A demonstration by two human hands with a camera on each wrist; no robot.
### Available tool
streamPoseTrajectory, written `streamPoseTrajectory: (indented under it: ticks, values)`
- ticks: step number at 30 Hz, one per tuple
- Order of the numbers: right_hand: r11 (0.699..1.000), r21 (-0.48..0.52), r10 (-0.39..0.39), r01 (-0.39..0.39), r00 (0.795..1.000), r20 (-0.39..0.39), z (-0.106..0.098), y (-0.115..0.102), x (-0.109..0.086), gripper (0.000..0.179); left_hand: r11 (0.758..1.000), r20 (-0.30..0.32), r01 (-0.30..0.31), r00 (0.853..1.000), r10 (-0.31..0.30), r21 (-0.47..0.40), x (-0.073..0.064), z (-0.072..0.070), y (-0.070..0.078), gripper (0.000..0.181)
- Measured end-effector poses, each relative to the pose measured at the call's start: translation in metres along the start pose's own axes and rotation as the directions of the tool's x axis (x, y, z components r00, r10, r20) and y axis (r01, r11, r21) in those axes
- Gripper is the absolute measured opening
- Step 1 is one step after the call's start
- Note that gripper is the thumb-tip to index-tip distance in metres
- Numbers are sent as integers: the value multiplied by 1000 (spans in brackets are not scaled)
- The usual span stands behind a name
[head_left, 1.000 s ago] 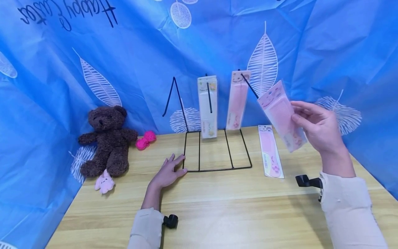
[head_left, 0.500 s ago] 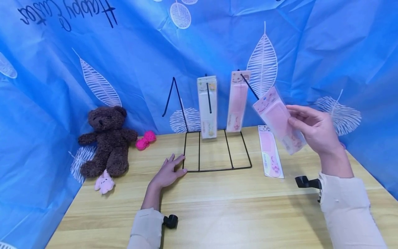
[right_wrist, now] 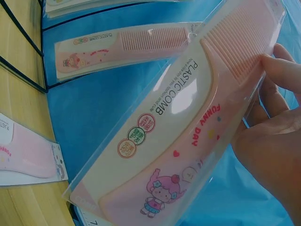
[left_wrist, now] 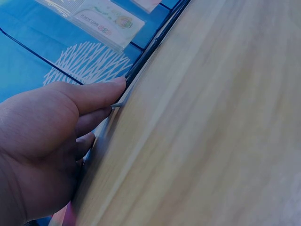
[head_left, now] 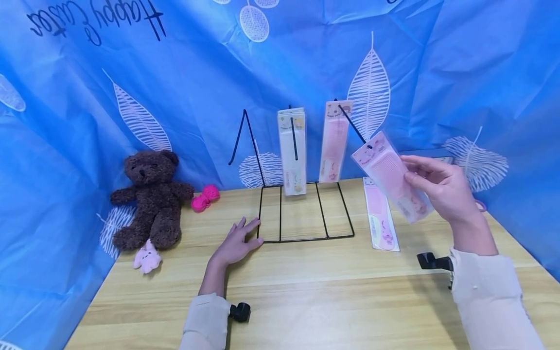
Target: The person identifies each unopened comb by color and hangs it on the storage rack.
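My right hand [head_left: 442, 187] pinches a packaged pink comb [head_left: 391, 175] by its right edge, thumb in front. The pack tilts, its top leaning left, and the tip of the right hook overlaps the header near the hang hole. My left hand [head_left: 236, 241] lies at the front left of the black wire rack [head_left: 304, 239], fingers spread, thumb and fingertips touching the base wire [left_wrist: 134, 70]. Another pink comb pack [head_left: 336, 141] hangs further back on the same hook. White comb packs [head_left: 294, 155] hang on the middle hook; the left hook [head_left: 245, 126] is bare.
One more pink comb pack [head_left: 380, 214] lies on the table [head_left: 306, 301] right of the rack, partly under the held one. A brown teddy bear [head_left: 153, 194], a pink bow-shaped thing [head_left: 205, 198] and a small pink plush [head_left: 147, 257] are at left. A blue cloth hangs behind.
The comb pack in my right hand has come down a little and its top has moved left, onto the hook's tip. My left hand stays on the rack's base.
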State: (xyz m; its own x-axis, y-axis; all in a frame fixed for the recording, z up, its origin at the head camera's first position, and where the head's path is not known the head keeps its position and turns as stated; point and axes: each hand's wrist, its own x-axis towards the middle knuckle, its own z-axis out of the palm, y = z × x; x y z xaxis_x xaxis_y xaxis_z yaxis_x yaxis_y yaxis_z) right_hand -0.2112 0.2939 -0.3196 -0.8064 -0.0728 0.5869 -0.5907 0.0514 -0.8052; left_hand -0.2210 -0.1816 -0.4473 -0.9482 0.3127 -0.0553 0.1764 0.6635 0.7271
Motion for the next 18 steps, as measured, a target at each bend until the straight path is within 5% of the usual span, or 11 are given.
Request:
streamPoseTrajectory:
  ticks: [7, 18]
  values:
    - [996, 82, -20, 17, 999, 40, 5, 4, 3, 37, 1000, -1, 2, 1000, -2, 0, 0, 0, 1, 62]
    - [985, -159, 65, -70, 997, -34, 25, 7, 5, 42, 1000, 2, -16, 1000, 16, 13, 0, 0, -1, 62]
